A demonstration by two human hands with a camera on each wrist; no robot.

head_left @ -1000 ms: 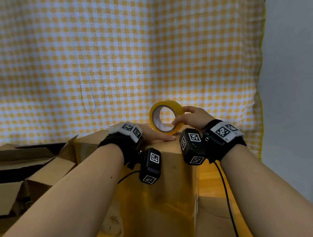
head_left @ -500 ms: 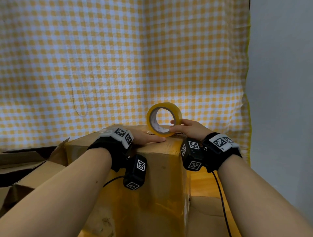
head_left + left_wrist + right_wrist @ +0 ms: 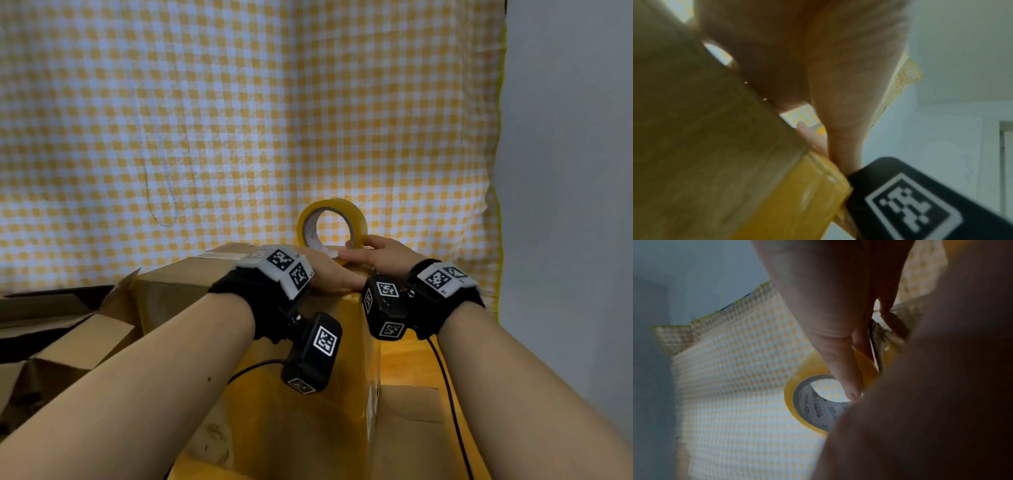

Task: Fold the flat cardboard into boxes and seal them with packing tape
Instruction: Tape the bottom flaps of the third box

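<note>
A tall cardboard box point(image 3: 191, 284) stands upright in front of me, with a wide yellow tape strip point(image 3: 308, 421) down its near side. On its top stands a yellow tape roll point(image 3: 356, 219) on edge. My right hand point(image 3: 380, 255) grips the roll at its lower right; in the right wrist view the thumb point(image 3: 838, 356) hooks into the roll point(image 3: 797, 381). My left hand point(image 3: 329, 274) lies flat on the box top, just left of the roll, fingers straight. In the left wrist view the palm point(image 3: 828, 65) presses the box edge point(image 3: 715, 146) above the tape strip point(image 3: 807, 203).
More opened cardboard boxes point(image 3: 58, 335) lie to the left. A flat cardboard piece point(image 3: 411, 435) lies on the wooden surface point(image 3: 404, 363) at the right of the box. A yellow checked cloth point(image 3: 239, 120) hangs behind, with a grey wall point(image 3: 565, 171) at the right.
The roll, gripped by my right hand, has come down and nearer onto the box top. My left hand stays flat on the box, now touching the right hand's fingers.
</note>
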